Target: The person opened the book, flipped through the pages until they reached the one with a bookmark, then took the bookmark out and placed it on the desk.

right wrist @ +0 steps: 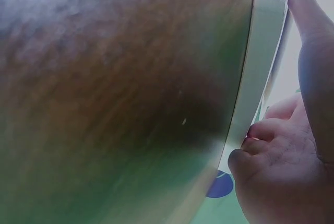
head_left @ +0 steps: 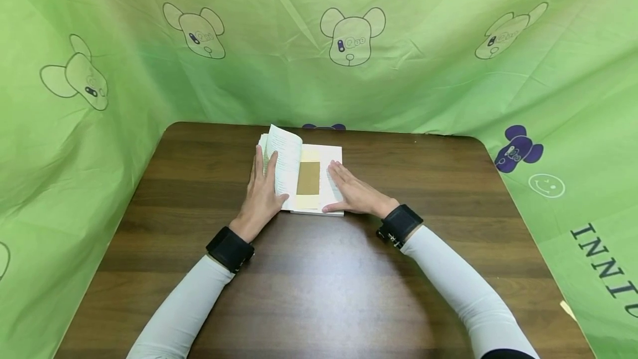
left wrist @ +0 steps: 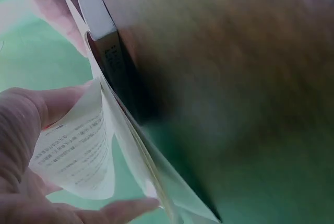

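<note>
A thick white book (head_left: pixel 333 153) lies spread on the table, with a raised, curved leaf of printed pages (head_left: pixel 286 151) on its left side. My left hand (head_left: pixel 260 190) rests against those left pages, fingers straight and spread, thumb near the lower inner part. In the left wrist view, a printed page (left wrist: pixel 78 153) bows up beside the left hand's thumb. A brown rectangle (head_left: pixel 308 178) shows on the pale yellow strip of the exposed page. My right hand (head_left: pixel 359 191) rests on the right page, fingers straight, with the book's thick page block (right wrist: pixel 249 72) beside it.
The brown wooden table (head_left: pixel 329 287) has rounded far corners. A green curtain (head_left: pixel 279 87) with cartoon mouse heads hangs behind it and along both sides. Black bands (head_left: pixel 230 249) circle both wrists. A small pale piece (head_left: pixel 567 310) is at the right table edge.
</note>
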Tool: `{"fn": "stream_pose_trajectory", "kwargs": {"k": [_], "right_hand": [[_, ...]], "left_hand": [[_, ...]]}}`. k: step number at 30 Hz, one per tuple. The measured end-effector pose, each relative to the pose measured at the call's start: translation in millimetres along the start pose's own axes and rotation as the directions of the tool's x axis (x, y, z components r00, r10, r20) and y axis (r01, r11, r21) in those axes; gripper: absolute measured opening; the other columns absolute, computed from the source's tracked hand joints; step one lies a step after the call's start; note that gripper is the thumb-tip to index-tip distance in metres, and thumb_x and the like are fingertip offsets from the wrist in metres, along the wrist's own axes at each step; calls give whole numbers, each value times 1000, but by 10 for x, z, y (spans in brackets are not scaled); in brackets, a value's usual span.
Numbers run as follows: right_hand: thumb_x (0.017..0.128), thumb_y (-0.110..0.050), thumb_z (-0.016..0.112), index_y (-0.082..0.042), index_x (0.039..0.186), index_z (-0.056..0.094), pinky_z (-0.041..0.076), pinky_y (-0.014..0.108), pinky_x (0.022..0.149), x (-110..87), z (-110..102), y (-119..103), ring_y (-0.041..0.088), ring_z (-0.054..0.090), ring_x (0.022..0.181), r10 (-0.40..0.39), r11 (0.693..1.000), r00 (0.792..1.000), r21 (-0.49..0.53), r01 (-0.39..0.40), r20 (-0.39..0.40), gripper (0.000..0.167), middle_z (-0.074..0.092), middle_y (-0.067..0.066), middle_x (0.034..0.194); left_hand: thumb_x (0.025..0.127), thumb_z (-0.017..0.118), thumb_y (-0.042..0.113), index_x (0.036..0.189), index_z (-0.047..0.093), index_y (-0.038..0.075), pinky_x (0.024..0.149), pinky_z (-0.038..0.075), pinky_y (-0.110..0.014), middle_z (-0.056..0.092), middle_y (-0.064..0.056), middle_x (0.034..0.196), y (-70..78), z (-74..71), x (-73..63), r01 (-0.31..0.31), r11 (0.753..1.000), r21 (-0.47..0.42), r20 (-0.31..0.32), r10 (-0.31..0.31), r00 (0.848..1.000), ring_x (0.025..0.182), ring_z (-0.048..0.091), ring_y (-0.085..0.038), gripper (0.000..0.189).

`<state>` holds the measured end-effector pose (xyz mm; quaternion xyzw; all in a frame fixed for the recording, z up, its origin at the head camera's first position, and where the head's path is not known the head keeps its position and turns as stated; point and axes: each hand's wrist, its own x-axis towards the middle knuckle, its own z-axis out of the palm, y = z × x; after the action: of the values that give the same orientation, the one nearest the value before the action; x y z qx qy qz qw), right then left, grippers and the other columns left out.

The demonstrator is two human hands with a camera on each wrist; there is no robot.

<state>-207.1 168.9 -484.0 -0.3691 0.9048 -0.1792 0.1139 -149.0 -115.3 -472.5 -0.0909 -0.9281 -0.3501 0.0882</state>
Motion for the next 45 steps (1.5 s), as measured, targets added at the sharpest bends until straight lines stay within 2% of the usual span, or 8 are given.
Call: {"fn": "stream_pose_trajectory", "kwargs": {"k": [4, 11, 16, 20, 27, 34, 39, 45], "right_hand": [[93, -55, 77, 9, 166, 11, 12, 48, 131, 3, 2, 3, 38, 4, 164, -2, 1000, 1000, 0, 2, -3, 117, 4, 30, 174], [93, -56, 78, 8, 166, 12, 12, 48, 131, 8, 6, -5, 37, 4, 164, 10, 1000, 1000, -3, -11, -5, 117, 5, 29, 174], [92, -56, 78, 8, 166, 13, 12, 48, 131, 12, 2, -14, 38, 5, 163, 13, 1000, 1000, 0, -13, -5, 118, 5, 28, 174], [92, -57, 79, 8, 166, 13, 12, 48, 131, 12, -17, -15, 37, 4, 164, 12, 1000, 1000, 2, -12, -6, 118, 6, 29, 174], [91, -57, 79, 8, 166, 14, 14, 49, 130, 1, -9, -9, 38, 6, 163, 13, 1000, 1000, -6, -13, -11, 118, 6, 29, 174], [92, -57, 79, 8, 166, 14, 14, 48, 130, -5, 3, -17, 38, 5, 164, 12, 1000, 1000, -9, -12, -5, 118, 6, 29, 174], [92, -57, 78, 7, 166, 14, 13, 49, 130, -4, 0, -18, 38, 5, 164, 16, 1000, 1000, -8, -16, -4, 117, 6, 29, 174], [92, -56, 78, 8, 166, 15, 13, 49, 130, -1, 4, -7, 38, 5, 164, 16, 1000, 1000, -10, -16, -5, 117, 6, 29, 174]], "left_hand": [[77, 93, 2, 163, 36, 4, 116, 30, -74, -2, -21, 177, -14, -40, -2, -38, 994, 100, -30, 41, 999, 163, 6, -43, 104], [77, 96, 14, 139, 65, 0, 122, 15, -75, 36, -23, 168, -69, -108, -3, -66, 968, 243, -30, 76, 997, 161, 23, -37, 71], [81, 91, 33, 126, 72, -3, 125, 15, -70, 46, -25, 161, -143, -194, -16, -36, 963, 266, 10, 34, 999, 160, 27, -37, 60], [86, 86, 34, 124, 76, -2, 123, 19, -71, 52, -24, 157, -194, -244, -36, -42, 958, 284, 70, 23, 997, 157, 33, -40, 54], [92, 79, 28, 129, 73, -3, 123, 28, -64, 65, -23, 142, -215, -219, -69, -48, 952, 301, 187, -9, 982, 144, 52, -42, 49], [98, 73, 36, 138, 68, -1, 92, 57, -63, 63, -25, 145, -188, -214, -130, -1, 956, 293, 240, -73, 968, 124, 65, -50, 54], [99, 71, 46, 142, 62, -5, 96, 55, -61, 58, -29, 148, -161, -218, -147, 1, 955, 298, 278, -88, 957, 123, 64, -52, 67], [98, 68, 55, 158, 44, -4, 105, 48, -66, 45, -33, 158, -136, -219, -170, -6, 947, 320, 342, -110, 933, 139, 51, -54, 87]]}}
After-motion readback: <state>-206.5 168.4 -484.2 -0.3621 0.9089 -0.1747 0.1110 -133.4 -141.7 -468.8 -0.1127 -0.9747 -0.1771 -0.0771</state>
